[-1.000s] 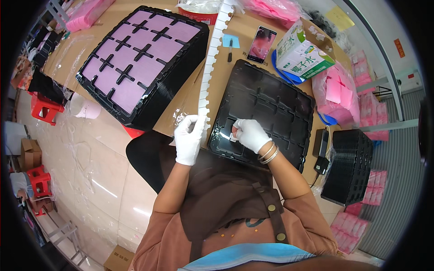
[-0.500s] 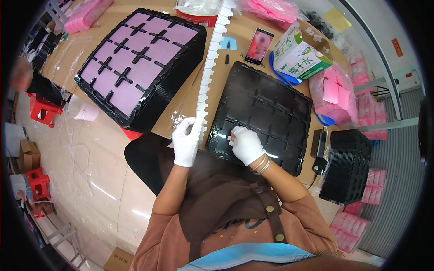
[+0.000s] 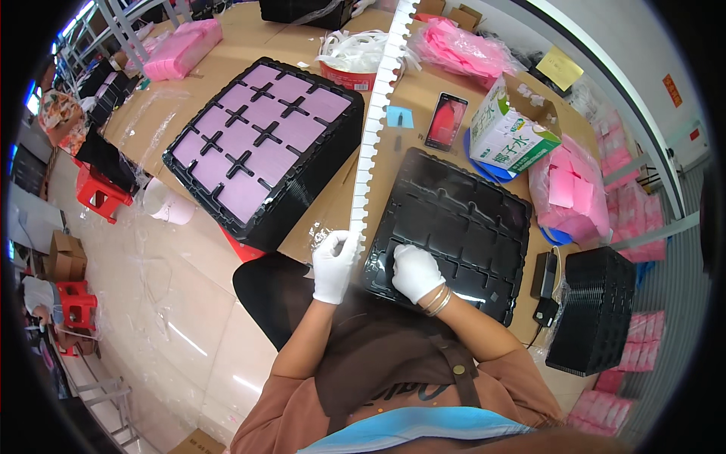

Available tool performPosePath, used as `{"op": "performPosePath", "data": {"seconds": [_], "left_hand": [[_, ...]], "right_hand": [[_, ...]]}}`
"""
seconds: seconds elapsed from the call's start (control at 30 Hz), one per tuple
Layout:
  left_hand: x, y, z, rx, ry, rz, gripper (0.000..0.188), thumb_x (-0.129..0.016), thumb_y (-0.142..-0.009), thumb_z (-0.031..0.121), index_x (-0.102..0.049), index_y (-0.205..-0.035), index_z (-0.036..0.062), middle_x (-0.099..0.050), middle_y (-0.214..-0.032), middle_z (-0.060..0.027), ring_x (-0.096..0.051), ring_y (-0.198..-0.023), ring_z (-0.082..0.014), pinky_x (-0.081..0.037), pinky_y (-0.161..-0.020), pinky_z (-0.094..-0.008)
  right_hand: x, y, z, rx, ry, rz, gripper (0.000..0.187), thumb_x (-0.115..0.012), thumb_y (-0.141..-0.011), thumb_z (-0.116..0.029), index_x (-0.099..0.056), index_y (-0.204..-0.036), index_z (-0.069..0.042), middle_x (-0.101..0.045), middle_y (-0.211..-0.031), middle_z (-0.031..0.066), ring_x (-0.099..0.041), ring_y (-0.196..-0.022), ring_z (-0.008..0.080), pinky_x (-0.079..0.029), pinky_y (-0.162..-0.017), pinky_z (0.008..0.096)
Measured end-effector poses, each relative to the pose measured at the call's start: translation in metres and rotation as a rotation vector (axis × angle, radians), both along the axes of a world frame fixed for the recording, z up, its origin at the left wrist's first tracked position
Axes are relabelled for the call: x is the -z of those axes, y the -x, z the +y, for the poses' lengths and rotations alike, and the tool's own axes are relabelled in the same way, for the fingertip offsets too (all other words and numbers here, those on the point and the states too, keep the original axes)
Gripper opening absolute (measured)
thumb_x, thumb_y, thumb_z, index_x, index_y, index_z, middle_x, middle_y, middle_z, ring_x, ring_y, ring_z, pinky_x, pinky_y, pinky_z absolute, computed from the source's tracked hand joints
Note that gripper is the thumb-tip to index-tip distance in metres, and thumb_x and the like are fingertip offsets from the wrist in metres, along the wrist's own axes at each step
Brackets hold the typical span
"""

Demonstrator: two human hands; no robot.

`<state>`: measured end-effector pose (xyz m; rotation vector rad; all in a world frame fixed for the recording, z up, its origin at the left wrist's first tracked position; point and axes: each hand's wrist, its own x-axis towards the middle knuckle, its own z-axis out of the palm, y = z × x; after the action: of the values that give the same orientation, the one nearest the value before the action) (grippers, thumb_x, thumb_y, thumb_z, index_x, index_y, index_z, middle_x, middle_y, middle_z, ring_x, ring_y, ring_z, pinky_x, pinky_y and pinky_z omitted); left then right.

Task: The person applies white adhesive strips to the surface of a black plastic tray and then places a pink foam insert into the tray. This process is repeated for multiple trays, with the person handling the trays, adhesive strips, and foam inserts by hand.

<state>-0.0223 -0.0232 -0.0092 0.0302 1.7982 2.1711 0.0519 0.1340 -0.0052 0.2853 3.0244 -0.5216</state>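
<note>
My left hand (image 3: 333, 266), in a white glove, is closed with curled fingers at the near end of a long white strip (image 3: 376, 121) with notched edges. The strip runs away from me up the table. Over the lower left part of a black moulded plastic tray (image 3: 461, 216), my right hand (image 3: 417, 274) is closed, knuckles up, gloved in white. Its fingertips are turned under, so whatever they pinch is hidden. The tray has rows of shallow rectangular compartments.
Left of the strip stands a tall black tray stack (image 3: 302, 174) topped with lilac sheets (image 3: 287, 129). Beyond my tray lie a phone (image 3: 446, 121), a blue note (image 3: 399, 116) and an open carton (image 3: 514, 136). A pink-filled bag (image 3: 569, 193) and more black trays (image 3: 591, 310) stand right.
The view has shifted, so the whole scene sits lower and further right. A small white piece seen at my right fingertips is now out of sight. My left hand stays by the strip's end.
</note>
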Motion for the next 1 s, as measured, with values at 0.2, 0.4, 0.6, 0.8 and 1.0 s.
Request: {"op": "performPosePath", "data": {"seconds": [0.2, 0.4, 0.6, 0.8, 1.0], "left_hand": [[0.003, 0.002, -0.004, -0.022, -0.005, 0.019, 0.011, -0.063, -0.092, 0.015, -0.065, -0.088, 0.0047, -0.061, -0.073, 0.0036, -0.051, -0.061, -0.001, -0.039, -0.055, -0.0169], [0.001, 0.005, -0.011, -0.059, 0.026, 0.032, 0.01, -0.061, -0.093, 0.013, -0.064, -0.09, 0.0039, -0.061, -0.075, 0.002, -0.051, -0.062, -0.0018, -0.039, -0.055, -0.0172], [-0.011, 0.001, -0.015, -0.084, 0.062, -0.006, 0.011, -0.061, -0.093, 0.013, -0.064, -0.089, 0.0033, -0.061, -0.078, 0.0016, -0.052, -0.065, -0.0024, -0.04, -0.057, -0.018], [-0.001, 0.001, -0.011, -0.074, 0.131, 0.058, 0.011, -0.063, -0.092, 0.013, -0.065, -0.092, 0.002, -0.06, -0.078, 0.0029, -0.05, -0.065, -0.0017, -0.039, -0.057, -0.018], [0.019, 0.015, -0.019, -0.038, 0.235, 0.198, 0.013, -0.061, -0.092, 0.011, -0.066, -0.098, -0.0007, -0.062, -0.083, 0.0006, -0.056, -0.074, -0.0058, -0.046, -0.067, -0.0219]], "right_hand": [[-0.022, -0.025, 0.013, -0.044, 0.229, 0.071, 0.004, -0.062, -0.073, -0.006, -0.059, -0.076, -0.005, -0.062, -0.074, 0.0153, -0.064, -0.073, 0.0345, -0.052, -0.066, 0.0427], [-0.069, 0.043, 0.136, 0.138, 0.237, 0.634, 0.007, -0.062, -0.072, -0.001, -0.056, -0.072, -0.005, -0.055, -0.064, 0.0105, -0.056, -0.061, 0.0232, -0.048, -0.06, 0.0326], [-0.149, 0.108, 0.294, 0.566, 0.443, 0.931, 0.006, -0.062, -0.08, -0.004, -0.065, -0.085, -0.001, -0.064, -0.07, 0.0031, -0.058, -0.063, 0.0113, -0.05, -0.064, 0.0273], [-0.131, 0.117, 0.408, 0.479, 0.439, 0.447, 0.046, -0.063, -0.082, -0.005, -0.053, -0.126, 0.006, -0.066, -0.108, 0.0136, -0.066, -0.083, 0.0142, -0.053, -0.071, 0.0276], [-0.121, -0.022, 0.37, 0.49, -0.323, 0.643, 0.014, -0.062, -0.082, -0.016, -0.069, -0.085, -0.004, -0.064, -0.084, 0.0211, -0.064, -0.079, 0.0357, -0.05, -0.071, 0.0383]]}}
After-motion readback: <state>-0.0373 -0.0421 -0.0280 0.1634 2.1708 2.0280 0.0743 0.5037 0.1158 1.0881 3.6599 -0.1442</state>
